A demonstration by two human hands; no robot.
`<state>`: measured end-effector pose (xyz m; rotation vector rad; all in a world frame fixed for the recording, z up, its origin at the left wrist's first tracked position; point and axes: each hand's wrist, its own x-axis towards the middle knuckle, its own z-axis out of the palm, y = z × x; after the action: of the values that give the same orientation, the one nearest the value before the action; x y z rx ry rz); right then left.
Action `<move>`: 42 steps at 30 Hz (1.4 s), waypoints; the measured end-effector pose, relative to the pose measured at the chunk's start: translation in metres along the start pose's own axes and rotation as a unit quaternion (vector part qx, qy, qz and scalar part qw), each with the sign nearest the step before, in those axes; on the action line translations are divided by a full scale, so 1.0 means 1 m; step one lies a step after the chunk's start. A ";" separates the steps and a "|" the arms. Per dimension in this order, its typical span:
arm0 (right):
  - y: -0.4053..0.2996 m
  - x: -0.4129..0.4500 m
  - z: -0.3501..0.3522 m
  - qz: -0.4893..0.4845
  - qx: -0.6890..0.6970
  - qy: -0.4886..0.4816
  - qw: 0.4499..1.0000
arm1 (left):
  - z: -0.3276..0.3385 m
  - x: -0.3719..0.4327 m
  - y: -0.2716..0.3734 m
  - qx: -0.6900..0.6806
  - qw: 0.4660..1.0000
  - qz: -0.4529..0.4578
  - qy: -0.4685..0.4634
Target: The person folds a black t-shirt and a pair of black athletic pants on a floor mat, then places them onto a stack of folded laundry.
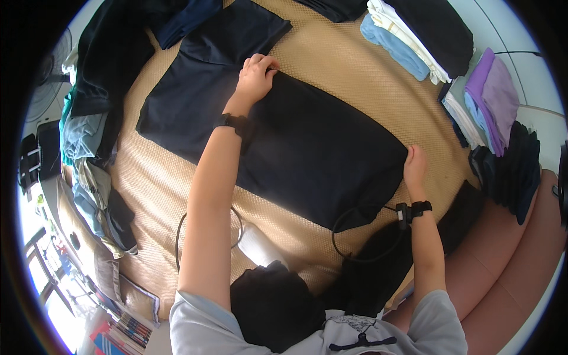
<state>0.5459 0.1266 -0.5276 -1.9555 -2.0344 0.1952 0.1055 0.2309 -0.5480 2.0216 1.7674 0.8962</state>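
Note:
A dark garment (310,146), black or navy, lies spread and partly folded before me on a tan textured cover (328,49). At its upper edge, near the middle, my left hand (256,77) has its fingers closed on the fabric. The garment's right end meets my right hand (414,166), whose fingers pinch the corner edge; the fingertips are partly hidden. A narrower part (235,33) of the cloth extends up and left beyond my left hand. Both wrists wear black bands with a cable.
Folded clothes in purple (495,102), light blue (395,49) and black (439,35) are stacked at the upper right. Dark folded garments (506,168) rest by a pinkish-brown sofa (501,275). Loose clothes (88,133) lie along the left side, near a fan (49,75).

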 end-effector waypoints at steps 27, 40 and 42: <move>0.044 -0.013 0.017 0.301 0.346 -0.014 0.889 | -0.018 -0.039 0.009 0.278 0.953 -0.027 -0.119; 0.050 -0.007 0.003 0.339 0.390 -0.061 0.854 | -0.017 -0.038 0.010 0.271 0.953 -0.034 -0.129; 0.045 -0.006 -0.004 0.351 0.434 -0.087 0.825 | -0.019 -0.038 0.009 0.266 0.954 -0.035 -0.130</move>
<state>0.5901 0.1230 -0.5381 -1.9249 -0.8592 1.2461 0.0986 0.1897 -0.5378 2.2323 2.0591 0.1126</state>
